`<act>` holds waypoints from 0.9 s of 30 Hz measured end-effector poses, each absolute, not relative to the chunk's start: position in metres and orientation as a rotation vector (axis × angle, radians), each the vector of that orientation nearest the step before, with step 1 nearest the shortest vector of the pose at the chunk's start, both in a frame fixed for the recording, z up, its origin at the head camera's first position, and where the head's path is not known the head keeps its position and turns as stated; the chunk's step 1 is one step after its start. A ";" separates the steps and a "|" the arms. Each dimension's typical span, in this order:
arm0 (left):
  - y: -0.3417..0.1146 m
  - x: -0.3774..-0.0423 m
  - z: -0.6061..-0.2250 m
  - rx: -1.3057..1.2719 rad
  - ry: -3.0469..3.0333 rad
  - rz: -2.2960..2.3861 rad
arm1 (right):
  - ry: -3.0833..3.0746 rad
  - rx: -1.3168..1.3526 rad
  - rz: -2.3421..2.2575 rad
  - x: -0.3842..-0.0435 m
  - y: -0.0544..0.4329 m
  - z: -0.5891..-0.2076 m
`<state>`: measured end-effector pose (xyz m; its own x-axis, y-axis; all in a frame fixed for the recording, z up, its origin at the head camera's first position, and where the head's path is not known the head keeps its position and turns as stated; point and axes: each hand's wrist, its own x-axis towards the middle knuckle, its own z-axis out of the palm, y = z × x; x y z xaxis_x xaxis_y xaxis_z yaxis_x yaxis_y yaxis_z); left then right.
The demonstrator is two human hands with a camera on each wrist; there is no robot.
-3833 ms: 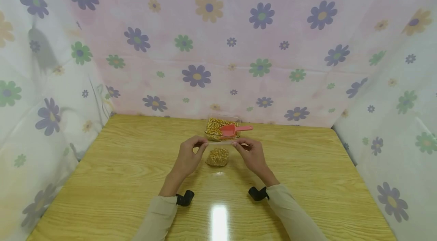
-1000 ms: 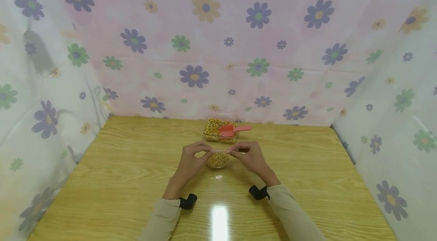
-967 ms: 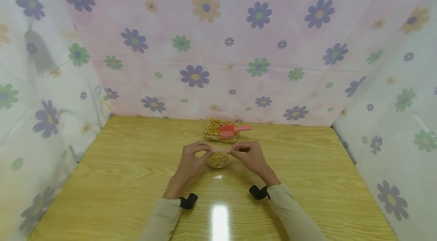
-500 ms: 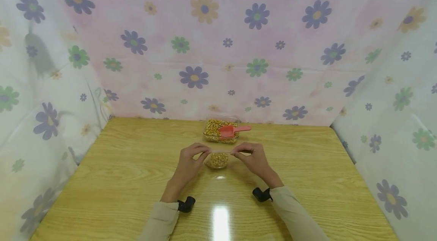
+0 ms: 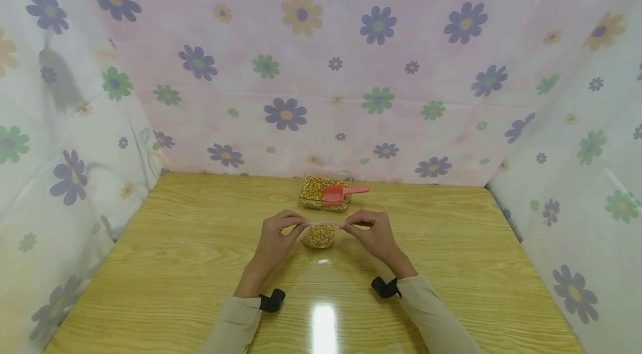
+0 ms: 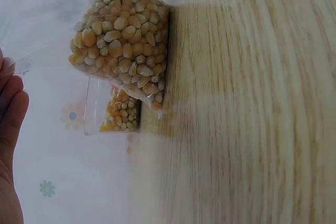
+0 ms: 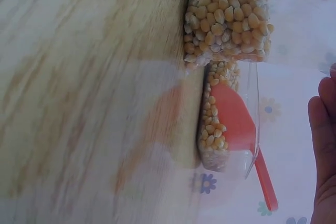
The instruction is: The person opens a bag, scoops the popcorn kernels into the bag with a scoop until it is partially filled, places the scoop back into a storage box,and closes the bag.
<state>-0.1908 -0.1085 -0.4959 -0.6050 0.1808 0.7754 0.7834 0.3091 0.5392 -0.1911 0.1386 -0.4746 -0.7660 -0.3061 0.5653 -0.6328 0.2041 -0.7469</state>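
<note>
A clear plastic bag, its lower part filled with yellow corn kernels, stands upright on the table. My left hand pinches the left end of the bag's top edge between thumb and fingers. At the other end of that edge, my right hand pinches it the same way, so the top is stretched straight between both hands. In the right wrist view the kernels sit packed at the bag's bottom, with see-through film above them.
Behind the bag is a clear rectangular container of corn kernels. A red scoop lies in it, handle sticking out to the right. The wooden table runs back to a flowered curtain, which also hangs at both sides.
Both hands and the bag's top edge sit slightly nearer than at first. Over the last second the hands have drawn a little apart along that edge, still pinching it.
</note>
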 end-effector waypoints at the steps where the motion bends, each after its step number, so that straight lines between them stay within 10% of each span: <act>1: -0.108 -0.189 -0.493 -0.855 -1.980 -1.295 | -2.196 0.883 1.582 -0.191 0.139 -0.474; 27: -0.104 -0.199 -0.480 -0.751 -1.985 -1.389 | -2.177 0.631 1.701 -0.203 0.124 -0.462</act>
<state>-0.1995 -0.1038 -0.4796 -0.6627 0.1105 0.7407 0.7337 0.2941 0.6126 -0.2027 0.1242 -0.4624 -0.8561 -0.1521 0.4939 -0.5160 0.1997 -0.8330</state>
